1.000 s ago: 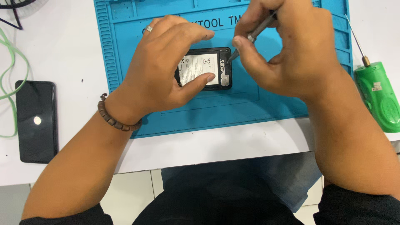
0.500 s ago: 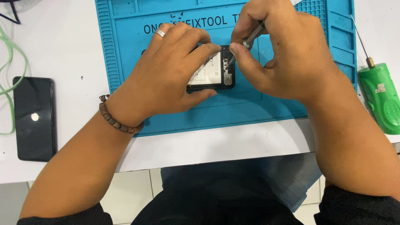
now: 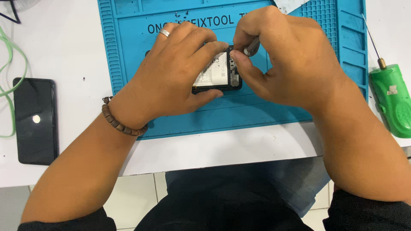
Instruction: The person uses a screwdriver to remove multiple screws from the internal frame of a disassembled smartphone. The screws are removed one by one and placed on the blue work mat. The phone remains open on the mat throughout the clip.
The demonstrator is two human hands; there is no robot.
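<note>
Steadying the small opened black phone with its back cover off and white-labelled battery exposed (image 3: 216, 76), your left hand (image 3: 177, 72) lies flat over most of it, fingers spread and pressing down, thumb hooked along its near edge; a silver ring sits on one finger and a brown wooden bead bracelet (image 3: 122, 124) circles the wrist. The phone rests on the blue ribbed silicone repair mat (image 3: 128, 47), toward the mat's middle and slightly nearer its far edge, and the mat lies on the white table (image 3: 68, 38). Your right hand (image 3: 287, 55) is closed in a pinch around a slim grey metal-shafted tool (image 3: 252, 46), whose tip, hidden between thumb and forefinger, points at the right end of the phone where the small black components sit beside the battery. Judged from this pose, the step in hand is working a fastener or part at that end of the exposed board. The next move calls for keeping the tool square on its target, light downward pressure, and an unmoving left hand so the phone does not skate on the mat. Near the table's left edge lies a second black glass-faced smartphone (image 3: 36, 122), beside a green cable (image 3: 10, 64); near the right edge lies a green plastic-handled tool with a thin metal needle (image 3: 391, 100), well apart from both hands.
</note>
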